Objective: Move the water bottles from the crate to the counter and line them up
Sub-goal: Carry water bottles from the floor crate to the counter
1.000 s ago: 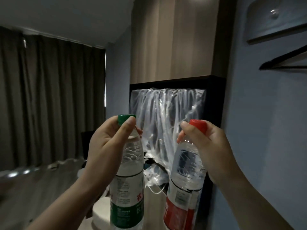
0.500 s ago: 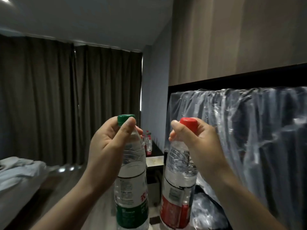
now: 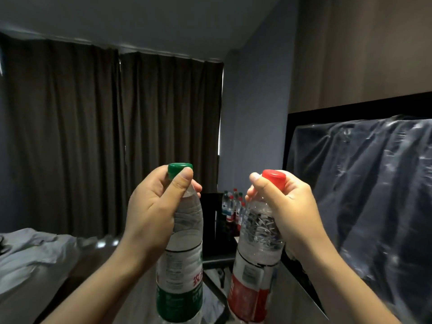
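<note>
My left hand (image 3: pixel 154 213) grips the neck of a clear water bottle with a green cap and green label (image 3: pixel 181 272), held upright in the air. My right hand (image 3: pixel 287 206) grips the neck of a second bottle with a red cap and red label (image 3: pixel 256 270), also upright, close beside the first. Between the two hands, far off, several more bottles (image 3: pixel 232 205) stand in a group on a dark counter (image 3: pixel 210 230) against the wall. No crate is in view.
Dark curtains (image 3: pixel 112 136) cover the far wall. A bed with pale bedding (image 3: pixel 30 260) lies at the lower left. At the right, clear plastic sheeting (image 3: pixel 364 195) hangs over a black-framed recess under a wooden panel.
The view has swung to the left, so the plastic-covered recess has slid right and the far counter with its bottles has come into sight. Both hands keep the same hold on their bottles.
</note>
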{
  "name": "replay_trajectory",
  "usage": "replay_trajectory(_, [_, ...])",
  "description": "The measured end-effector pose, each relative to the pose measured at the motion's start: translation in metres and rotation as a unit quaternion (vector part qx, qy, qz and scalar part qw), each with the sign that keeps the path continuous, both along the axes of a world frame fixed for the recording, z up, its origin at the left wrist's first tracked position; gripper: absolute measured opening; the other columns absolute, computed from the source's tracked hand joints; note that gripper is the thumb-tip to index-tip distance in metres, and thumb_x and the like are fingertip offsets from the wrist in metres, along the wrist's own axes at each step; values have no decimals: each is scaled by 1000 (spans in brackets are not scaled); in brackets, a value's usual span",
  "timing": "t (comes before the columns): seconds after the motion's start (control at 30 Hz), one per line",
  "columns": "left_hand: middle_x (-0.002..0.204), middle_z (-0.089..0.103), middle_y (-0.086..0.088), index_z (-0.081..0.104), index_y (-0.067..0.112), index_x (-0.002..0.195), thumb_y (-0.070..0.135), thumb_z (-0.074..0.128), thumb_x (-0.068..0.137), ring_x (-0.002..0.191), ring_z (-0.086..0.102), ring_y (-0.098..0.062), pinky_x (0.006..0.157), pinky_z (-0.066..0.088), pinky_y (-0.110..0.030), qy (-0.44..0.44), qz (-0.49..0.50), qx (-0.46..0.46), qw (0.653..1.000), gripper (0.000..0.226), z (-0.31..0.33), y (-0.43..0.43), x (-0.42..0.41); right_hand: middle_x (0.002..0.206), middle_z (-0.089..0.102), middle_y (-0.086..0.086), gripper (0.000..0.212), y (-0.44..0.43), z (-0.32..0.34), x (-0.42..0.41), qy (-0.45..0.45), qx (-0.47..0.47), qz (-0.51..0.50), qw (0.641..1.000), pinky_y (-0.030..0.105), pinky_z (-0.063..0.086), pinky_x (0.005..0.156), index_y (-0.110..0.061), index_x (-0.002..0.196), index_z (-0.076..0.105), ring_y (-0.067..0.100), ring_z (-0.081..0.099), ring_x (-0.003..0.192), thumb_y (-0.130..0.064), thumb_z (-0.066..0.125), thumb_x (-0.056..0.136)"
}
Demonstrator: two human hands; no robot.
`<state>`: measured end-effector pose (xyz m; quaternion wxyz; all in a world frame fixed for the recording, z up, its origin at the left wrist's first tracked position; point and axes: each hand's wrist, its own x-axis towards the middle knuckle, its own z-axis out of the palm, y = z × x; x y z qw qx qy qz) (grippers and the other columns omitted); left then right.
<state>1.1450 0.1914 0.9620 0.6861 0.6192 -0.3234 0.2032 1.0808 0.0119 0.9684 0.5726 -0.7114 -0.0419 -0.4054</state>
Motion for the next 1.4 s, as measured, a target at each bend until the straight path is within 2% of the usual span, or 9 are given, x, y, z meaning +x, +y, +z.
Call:
replay_trajectory(0.07, [81,72,-5,68,18,82,52,55,77,80,69,-23,78,55,-48,-1,2,3,1000,38,3,2,47,70,71,5,19,3,0,45,1,11,-9,1000,20,51,72,-13,79,65,11,68,71,-32,67,84])
replay_trajectory(0.2, [80,72,-4,68,17,80,45,54,82,76,68,-19,73,54,-41,8,6,-4,1000,31,4,-4,134,71,72,5,20,2,-1,130,8,22,-20,1000,36,56,77,-14,78,66,17,70,73,-33,69,82])
replay_trajectory(0.33, [79,72,-3,68,18,81,50,55,80,74,66,-18,71,52,-39,4,3,1,1000,34,-1,-19,219,72,72,6,22,-10,-4,214,5,21,-19,1000,31,55,74,-12,79,66,19,71,74,-33,68,82])
replay_trajectory(0.5, [81,72,-4,68,20,79,52,54,78,78,68,-23,75,55,-43,-13,16,1,1000,36,-3,-47,320,68,71,4,21,-40,-3,321,-6,13,-18,1000,6,46,59,-10,78,65,8,67,66,-30,68,83])
replay_trajectory(0.67, [80,72,-3,68,20,79,48,54,82,75,68,-19,72,55,-41,-23,32,-2,999,31,8,-70,419,69,71,2,19,-63,10,422,-11,-5,-26,1000,3,40,53,-9,81,65,-4,60,55,-28,67,84])
replay_trajectory(0.93, [79,71,-5,68,21,78,49,53,83,75,68,-23,72,55,-46,-35,14,-2,999,32,9,-90,583,69,72,0,20,-77,9,573,-5,-5,-52,999,2,41,54,-12,80,65,-4,63,60,-31,66,84])
replay_trajectory(1.1, [80,72,-2,67,24,81,48,52,84,76,68,-18,71,55,-39,-55,-34,9,998,29,13,-104,692,70,72,1,18,-80,8,668,-19,7,-103,994,6,44,55,-15,77,64,3,65,64,-32,66,84])
replay_trajectory(1.2, [80,71,-1,67,21,82,47,50,84,75,67,-14,67,53,-31,-66,-62,24,996,31,20,-116,756,72,72,3,19,-87,13,724,-24,15,-142,989,16,50,60,-16,76,65,13,66,67,-33,66,83])
replay_trajectory(1.4, [81,71,0,67,20,81,47,50,83,76,67,-10,68,52,-27,-54,-111,28,992,31,16,-156,867,72,71,6,19,-119,13,817,-18,29,-193,981,17,51,60,-11,77,64,6,64,62,-29,67,83])
